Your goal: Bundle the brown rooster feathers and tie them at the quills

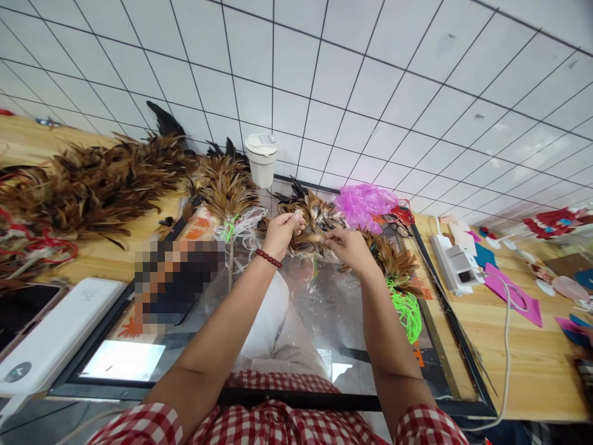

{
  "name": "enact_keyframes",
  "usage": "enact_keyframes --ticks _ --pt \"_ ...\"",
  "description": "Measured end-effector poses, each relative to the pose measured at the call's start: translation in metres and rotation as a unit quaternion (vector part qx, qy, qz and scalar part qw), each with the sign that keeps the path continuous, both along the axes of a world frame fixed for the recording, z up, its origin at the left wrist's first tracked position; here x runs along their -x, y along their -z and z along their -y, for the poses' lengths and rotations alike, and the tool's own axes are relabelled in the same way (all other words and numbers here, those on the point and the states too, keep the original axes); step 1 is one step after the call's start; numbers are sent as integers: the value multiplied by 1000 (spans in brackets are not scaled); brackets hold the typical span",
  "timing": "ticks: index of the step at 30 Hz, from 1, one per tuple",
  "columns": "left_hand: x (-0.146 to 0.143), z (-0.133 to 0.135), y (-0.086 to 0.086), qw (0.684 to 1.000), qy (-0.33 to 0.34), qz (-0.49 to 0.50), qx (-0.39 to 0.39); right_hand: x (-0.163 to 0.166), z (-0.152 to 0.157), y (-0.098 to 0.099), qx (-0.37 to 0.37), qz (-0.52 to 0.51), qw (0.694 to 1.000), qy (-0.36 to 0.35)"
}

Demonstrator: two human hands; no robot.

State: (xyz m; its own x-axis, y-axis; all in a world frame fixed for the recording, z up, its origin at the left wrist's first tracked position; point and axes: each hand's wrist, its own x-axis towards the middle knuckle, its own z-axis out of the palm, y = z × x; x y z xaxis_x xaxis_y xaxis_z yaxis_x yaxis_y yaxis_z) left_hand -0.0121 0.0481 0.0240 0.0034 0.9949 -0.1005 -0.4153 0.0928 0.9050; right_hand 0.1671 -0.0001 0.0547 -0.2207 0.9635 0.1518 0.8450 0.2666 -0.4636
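Both hands are over a pile of loose brown and black feathers [319,207] at the far side of a glass tabletop. My left hand [283,233], with a beaded bracelet on its wrist, is closed in a pinch; something small and pale shows at its fingertips, too small to name. To its right, my right hand [348,247] pinches a small brown feather [315,237] between thumb and fingers. A feather duster head [228,185] with white plastic strips [248,232] at its base lies left of the hands. Bright green string [405,312] hangs near my right forearm.
A lidded white cup [262,161] and a crumpled pink plastic bag [365,204] stand behind the hands by the tiled wall. More feather bundles [102,179] and a white power bank [60,334] lie left. Right are a power strip [456,262] with a cable and felt pieces [514,293].
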Motion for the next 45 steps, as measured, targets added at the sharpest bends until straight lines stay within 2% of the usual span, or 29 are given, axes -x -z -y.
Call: enact_keyframes --ticks 3,8,11,14,17,20,23,28,33,35,37,39,41,45 --pt "1 2 -4 1000 15 3 26 -10 0 -4 -27 -70 997 32" --pt "2 3 -6 999 17 -4 32 -15 0 -2 12 -197 980 15" --pt "0 5 -6 999 35 -5 41 -9 -1 0 -37 -248 968 13" --pt "-3 8 -6 997 57 -7 55 2 0 3 -150 -219 964 -24" --pt "-7 11 -5 994 90 18 64 13 0 8 -240 -141 959 -57" --pt "-9 13 -6 988 122 62 77 18 -1 16 -294 -45 953 -51" --pt "-11 15 -9 979 149 94 101 17 -3 21 -316 11 946 -64" --pt "-12 19 -13 972 166 118 117 12 -4 24 -301 29 950 -79" --pt "-16 19 -7 973 174 126 87 11 -3 21 -280 29 955 -97" --pt "-18 19 -5 977 155 125 77 13 -2 19 -277 4 956 -97" --pt "-20 20 -6 987 118 93 53 16 -1 16 -268 -55 960 -63" --pt "-20 21 -8 996 86 35 16 20 -2 15 -248 -147 957 2" --pt "-19 23 -12 995 87 -26 -30 22 -5 15 -213 -246 944 54" --pt "-18 26 -15 984 109 -89 -109 21 -12 20 -152 -380 911 46"
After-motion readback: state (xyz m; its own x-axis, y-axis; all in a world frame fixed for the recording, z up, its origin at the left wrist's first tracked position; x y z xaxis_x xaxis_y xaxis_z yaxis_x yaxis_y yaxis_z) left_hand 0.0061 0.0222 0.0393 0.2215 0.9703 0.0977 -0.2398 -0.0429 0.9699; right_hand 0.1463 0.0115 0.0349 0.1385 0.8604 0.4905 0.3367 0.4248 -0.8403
